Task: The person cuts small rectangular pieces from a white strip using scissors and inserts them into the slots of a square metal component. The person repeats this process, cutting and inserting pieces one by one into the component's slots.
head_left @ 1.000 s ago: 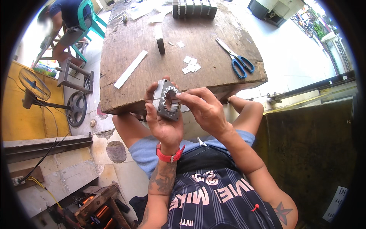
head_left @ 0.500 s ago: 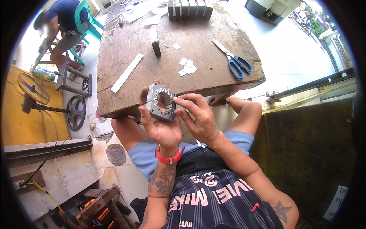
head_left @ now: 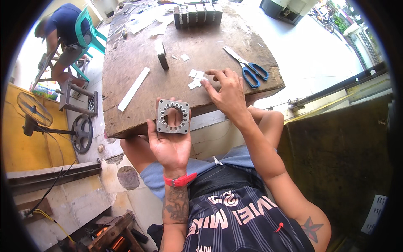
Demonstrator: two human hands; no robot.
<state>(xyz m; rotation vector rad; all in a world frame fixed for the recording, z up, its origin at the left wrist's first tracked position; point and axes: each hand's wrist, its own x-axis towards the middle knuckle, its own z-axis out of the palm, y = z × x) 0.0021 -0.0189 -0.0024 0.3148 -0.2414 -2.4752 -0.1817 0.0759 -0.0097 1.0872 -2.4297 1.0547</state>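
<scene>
A square grey metal stator core (head_left: 173, 130) with a round slotted bore rests on the fingers of my left hand (head_left: 170, 150), its face turned up. White liners show in several of its slots. The left thumb lies along the core's edge. Over the table's front part, my right hand (head_left: 228, 93) reaches to a small group of white paper pieces (head_left: 193, 73). Its thumb and forefinger are apart at the edge of those pieces; whether they touch one I cannot tell. Scissors (head_left: 244, 64) with blue handles lie just right of this hand.
On the wooden table (head_left: 130, 122) lie a long white strip (head_left: 133, 89), an upright dark metal block (head_left: 163, 61) and, farther back, a row of stacked cores (head_left: 197, 20). Another person (head_left: 69, 25) sits bent over on a green chair (head_left: 86, 31). A fan (head_left: 37, 108) stands at left.
My right hand has left the stator core and moved forward to the paper pieces. The left hand has turned the core to face upward. The whole view has shifted slightly.
</scene>
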